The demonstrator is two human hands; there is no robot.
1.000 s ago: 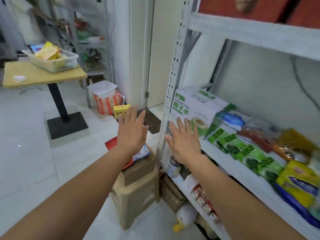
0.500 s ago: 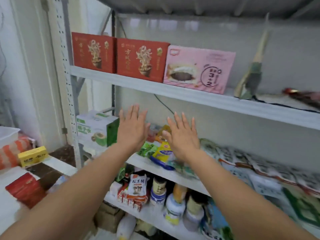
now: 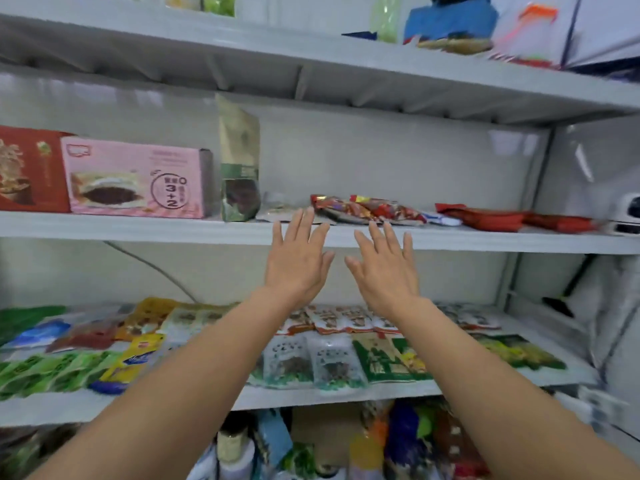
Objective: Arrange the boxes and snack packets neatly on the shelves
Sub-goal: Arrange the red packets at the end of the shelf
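Left hand (image 3: pixel 298 268) and right hand (image 3: pixel 384 271) raised side by side, fingers (image 3: pixel 306 223) straight, spread, holding nothing, before the middle shelf (image 3: pixel 138 228) edge. On it: pink box (image 3: pixel 135 180) at 10 o'clock, red snack packets (image 3: pixel 363 209) at 12 o'clock.

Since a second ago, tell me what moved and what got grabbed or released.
Both hands rose and travelled right, past the pink box: left hand and right hand now sit before the front edge of its shelf. Nothing was taken or released. Unchanged: each grip open and empty, side by side.
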